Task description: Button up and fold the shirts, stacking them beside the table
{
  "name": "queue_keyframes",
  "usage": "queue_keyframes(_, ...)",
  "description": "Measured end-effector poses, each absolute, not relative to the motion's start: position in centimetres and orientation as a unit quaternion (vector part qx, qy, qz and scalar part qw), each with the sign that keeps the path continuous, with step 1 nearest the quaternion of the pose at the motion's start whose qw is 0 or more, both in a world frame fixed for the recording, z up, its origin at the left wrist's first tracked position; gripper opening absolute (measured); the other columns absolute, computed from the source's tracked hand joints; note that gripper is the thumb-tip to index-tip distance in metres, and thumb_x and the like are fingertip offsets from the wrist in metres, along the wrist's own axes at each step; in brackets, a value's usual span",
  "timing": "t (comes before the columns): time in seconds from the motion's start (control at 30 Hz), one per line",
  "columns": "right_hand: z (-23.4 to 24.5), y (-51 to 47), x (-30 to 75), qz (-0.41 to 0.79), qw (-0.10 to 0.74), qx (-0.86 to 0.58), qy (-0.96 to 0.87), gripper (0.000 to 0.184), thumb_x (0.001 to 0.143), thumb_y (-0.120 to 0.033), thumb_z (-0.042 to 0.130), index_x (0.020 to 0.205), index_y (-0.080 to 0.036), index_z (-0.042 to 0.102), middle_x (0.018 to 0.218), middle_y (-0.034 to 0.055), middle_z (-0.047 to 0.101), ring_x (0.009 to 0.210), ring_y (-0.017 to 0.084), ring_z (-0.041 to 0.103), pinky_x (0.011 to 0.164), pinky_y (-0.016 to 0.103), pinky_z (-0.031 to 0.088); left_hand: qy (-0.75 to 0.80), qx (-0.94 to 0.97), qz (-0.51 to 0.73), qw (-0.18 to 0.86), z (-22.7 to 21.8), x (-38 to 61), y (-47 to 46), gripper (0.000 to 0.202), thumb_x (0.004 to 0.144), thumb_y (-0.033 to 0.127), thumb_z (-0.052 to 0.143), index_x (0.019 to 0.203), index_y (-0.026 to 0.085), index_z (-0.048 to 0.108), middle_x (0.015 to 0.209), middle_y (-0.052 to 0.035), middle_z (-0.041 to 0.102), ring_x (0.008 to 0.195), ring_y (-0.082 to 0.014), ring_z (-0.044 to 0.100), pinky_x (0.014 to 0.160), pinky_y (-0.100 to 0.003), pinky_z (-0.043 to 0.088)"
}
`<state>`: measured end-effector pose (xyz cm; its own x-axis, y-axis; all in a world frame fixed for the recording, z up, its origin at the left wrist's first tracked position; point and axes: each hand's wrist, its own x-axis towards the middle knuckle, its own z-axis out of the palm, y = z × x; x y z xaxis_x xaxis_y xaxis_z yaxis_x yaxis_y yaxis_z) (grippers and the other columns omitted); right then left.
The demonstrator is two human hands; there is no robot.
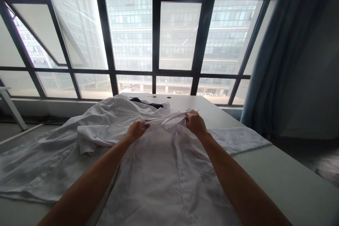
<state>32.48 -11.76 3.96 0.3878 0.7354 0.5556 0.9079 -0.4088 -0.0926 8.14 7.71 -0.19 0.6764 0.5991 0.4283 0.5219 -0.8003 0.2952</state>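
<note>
Left hand (136, 130), right hand (195, 123), both gripping a white shirt (169, 180), seemingly its collar (172, 123), on a table (278, 173)

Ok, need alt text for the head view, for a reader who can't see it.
The left hand and right hand grip and lift the top of a white button-front shirt spread on a pale table. More white clothing lies bunched to the left, with a dark garment beyond, facing a large gridded window and a blue-grey curtain.
</note>
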Motion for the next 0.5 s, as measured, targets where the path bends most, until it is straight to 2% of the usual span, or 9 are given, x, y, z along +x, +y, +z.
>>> queue_keyframes(0.13, 5.5, -10.2, 32.4, -0.223, 0.183, -0.805, -0.519, 0.030, 0.094, -0.020, 0.043, 0.107, -0.008, 0.068, 0.109, 0.0184, 0.061, 0.105, 0.027, 0.054, 0.087, 0.031, 0.045, 0.324, 0.909, 0.253, 0.070, 2.3, 8.1, 10.0, 0.048, 0.093, 0.055, 0.045, 0.070, 0.018, 0.065, 0.069, -0.0068, 0.067, 0.066, -0.0203, 0.062, 0.061, -0.026, 0.039)
queue_keyframes(0.2, 6.1, -8.7, 32.6, -0.222, 0.170, -0.806, -0.521, 0.032, 0.094, -0.019, 0.041, 0.107, -0.007, 0.068, 0.110, 0.0190, 0.062, 0.107, 0.027, 0.054, 0.089, 0.033, 0.044, 0.345, 0.909, 0.222, 0.070, 3.4, 8.3, 11.4, 0.056, 0.093, 0.060, 0.039, 0.067, 0.017, 0.066, 0.070, -0.0082, 0.068, 0.063, -0.0202, 0.062, 0.059, -0.027, 0.040)
queue_keyframes(0.27, 6.3, -7.1, 32.6, -0.195, 0.157, -0.814, -0.525, 0.035, 0.093, -0.020, 0.043, 0.116, -0.006, 0.065, 0.121, 0.0196, 0.060, 0.110, 0.027, 0.054, 0.093, 0.033, 0.043, 0.379, 0.903, 0.190, 0.062, 4.2, 8.8, 12.5, 0.058, 0.093, 0.060, 0.037, 0.070, 0.017, 0.068, 0.075, -0.0100, 0.070, 0.067, -0.0217, 0.063, 0.060, -0.028, 0.042)
queue_keyframes(0.33, 5.8, -5.6, 32.4, -0.134, 0.137, -0.820, -0.539, 0.045, 0.089, -0.021, 0.051, 0.132, -0.008, 0.056, 0.139, 0.0186, 0.051, 0.118, 0.028, 0.053, 0.096, 0.033, 0.042, 0.412, 0.895, 0.167, 0.035, 4.4, 9.5, 12.9, 0.049, 0.093, 0.053, 0.043, 0.081, 0.016, 0.072, 0.089, -0.0123, 0.072, 0.080, -0.0254, 0.066, 0.067, -0.030, 0.046)
queue_keyframes(0.4, 4.9, -4.7, 31.8, -0.079, 0.121, -0.816, -0.560, 0.056, 0.085, -0.021, 0.057, 0.140, -0.011, 0.050, 0.147, 0.0166, 0.045, 0.123, 0.028, 0.051, 0.099, 0.033, 0.041, 0.412, 0.897, 0.163, 0.000, 4.0, 10.5, 12.4, 0.036, 0.092, 0.042, 0.050, 0.101, 0.015, 0.071, 0.107, -0.0143, 0.070, 0.098, -0.0289, 0.064, 0.077, -0.033, 0.048)
queue_keyframes(0.43, 4.4, -4.5, 31.3, -0.065, 0.117, -0.813, -0.567, 0.055, 0.084, -0.021, 0.058, 0.138, -0.012, 0.052, 0.145, 0.0163, 0.047, 0.123, 0.027, 0.052, 0.098, 0.033, 0.042, 0.397, 0.902, 0.170, -0.013, 3.7, 11.0, 11.9, 0.034, 0.091, 0.038, 0.053, 0.110, 0.014, 0.069, 0.114, -0.0147, 0.067, 0.106, -0.0295, 0.062, 0.082, -0.034, 0.048)
queue_keyframes(0.5, 3.4, -4.7, 30.3, -0.059, 0.118, -0.813, -0.567, 0.040, 0.086, -0.025, 0.057, 0.124, -0.012, 0.064, 0.131, 0.0162, 0.060, 0.113, 0.027, 0.059, 0.092, 0.033, 0.045, 0.352, 0.914, 0.197, -0.027, 2.9, 12.2, 10.2, 0.034, 0.091, 0.032, 0.055, 0.120, 0.016, 0.064, 0.122, -0.0136, 0.064, 0.113, -0.0281, 0.059, 0.087, -0.034, 0.047)
